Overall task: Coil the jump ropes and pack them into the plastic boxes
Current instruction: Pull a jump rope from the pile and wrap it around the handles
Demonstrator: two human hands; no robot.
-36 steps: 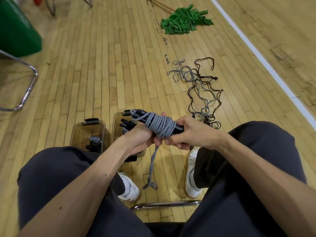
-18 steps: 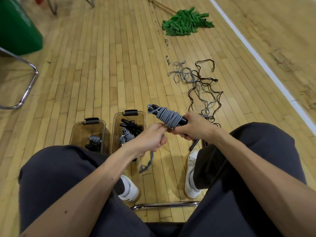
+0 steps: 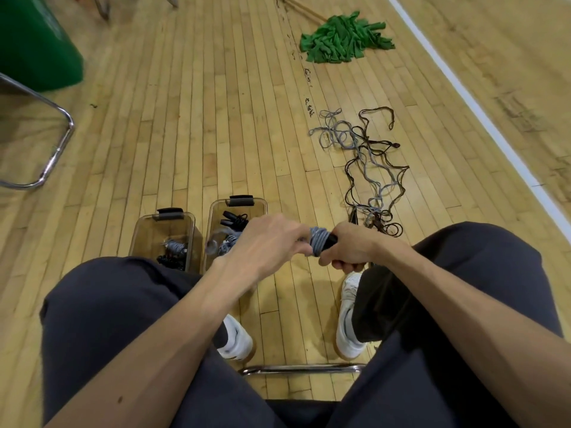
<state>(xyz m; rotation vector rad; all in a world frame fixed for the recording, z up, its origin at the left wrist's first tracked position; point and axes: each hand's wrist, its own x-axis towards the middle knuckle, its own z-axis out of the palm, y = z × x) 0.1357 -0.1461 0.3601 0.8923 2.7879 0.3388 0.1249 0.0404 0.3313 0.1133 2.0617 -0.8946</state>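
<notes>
I sit on a chair above the floor. My right hand grips the black handles of a grey jump rope whose cord is wound round them. My left hand holds the loose end of that cord, which blurs out to the left over the boxes. Two clear plastic boxes stand on the floor by my left knee: the left box holds a coiled grey rope and a black one, the right box holds black handles and grey cord. A tangle of loose grey and dark ropes lies on the floor ahead to the right.
A green mop head lies far ahead. A green bin and a chrome chair leg stand at the left. A white line crosses the wooden floor on the right. My white shoes rest below the hands.
The hanging tail of grey cord has been drawn up and swung to the left by my left hand. Both hands have come lower, over the right box.
</notes>
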